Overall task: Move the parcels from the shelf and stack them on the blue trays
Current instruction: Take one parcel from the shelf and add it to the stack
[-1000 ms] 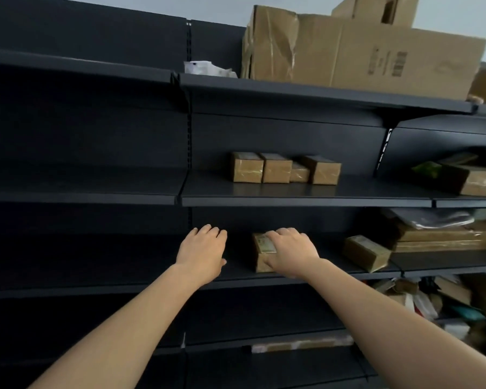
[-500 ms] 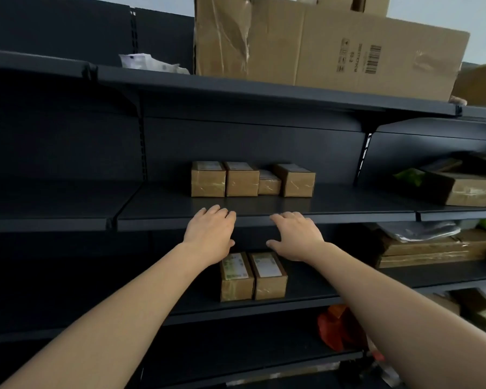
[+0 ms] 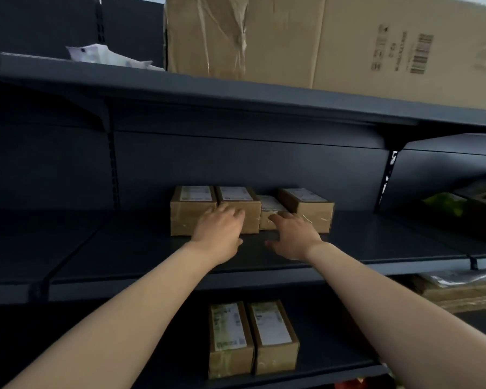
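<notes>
Looks like a stockroom or parcel depot to me, definitely not somebody's home. It's all dark metal shelving [image 3: 124, 248] with slotted uprights [image 3: 112, 169], running off to both sides. Right in front of the left hand [image 3: 219, 234] and right hand [image 3: 295, 237] is a row of taped brown parcels [image 3: 192, 211] with printed shipping labels, and two more labelled boxes [image 3: 253, 341] sit one shelf below the hands. Above them there's a big barcoded carton [image 3: 320, 40], with a white mailer bag [image 3: 107, 56] up to the left. Flat cardboard packs [image 3: 466, 293] are piled off to the right.
</notes>
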Tool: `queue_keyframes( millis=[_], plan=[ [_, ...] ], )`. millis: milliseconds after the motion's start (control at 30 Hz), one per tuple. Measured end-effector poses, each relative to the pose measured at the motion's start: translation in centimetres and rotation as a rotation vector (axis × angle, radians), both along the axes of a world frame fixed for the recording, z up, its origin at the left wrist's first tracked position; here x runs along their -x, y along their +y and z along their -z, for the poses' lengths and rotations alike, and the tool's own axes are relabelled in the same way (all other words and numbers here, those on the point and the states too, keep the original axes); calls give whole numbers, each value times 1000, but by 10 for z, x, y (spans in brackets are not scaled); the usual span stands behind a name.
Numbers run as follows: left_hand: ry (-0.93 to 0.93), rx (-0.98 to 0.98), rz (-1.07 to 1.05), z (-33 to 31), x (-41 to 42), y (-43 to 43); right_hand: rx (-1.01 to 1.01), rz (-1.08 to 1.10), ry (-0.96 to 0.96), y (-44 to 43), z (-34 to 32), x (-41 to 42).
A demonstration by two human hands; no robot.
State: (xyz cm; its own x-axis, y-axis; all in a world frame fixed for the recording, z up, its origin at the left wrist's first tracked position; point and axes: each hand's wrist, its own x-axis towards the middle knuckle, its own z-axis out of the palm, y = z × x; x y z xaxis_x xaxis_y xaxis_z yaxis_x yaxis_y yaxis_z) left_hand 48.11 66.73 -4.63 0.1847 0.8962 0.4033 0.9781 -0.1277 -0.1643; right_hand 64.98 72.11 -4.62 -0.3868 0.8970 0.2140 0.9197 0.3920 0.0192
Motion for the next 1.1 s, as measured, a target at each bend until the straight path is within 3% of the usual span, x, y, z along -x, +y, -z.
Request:
queue_keyframes(
  millis=[367, 600, 700, 833, 933, 1100],
  plan=[
    [39, 17, -75, 7, 8, 63, 123, -51, -4, 87, 14, 10],
    [-10, -17, -114, 14, 1, 68, -146, -121, -60, 75, 20, -4],
    [-29, -11, -130, 15, -1, 67, -242, -202, 31, 60, 26, -20],
    [-47, 9, -160, 14, -5, 67, -349, -288, 338, 41, 32, -37],
    [-56, 31, -192, 12, -11, 67, -271, -198, 496, 35, 29, -39],
    [-41, 63, -209, 16, -22, 60, 92, 21, 579, 34, 26, -37]
  ],
)
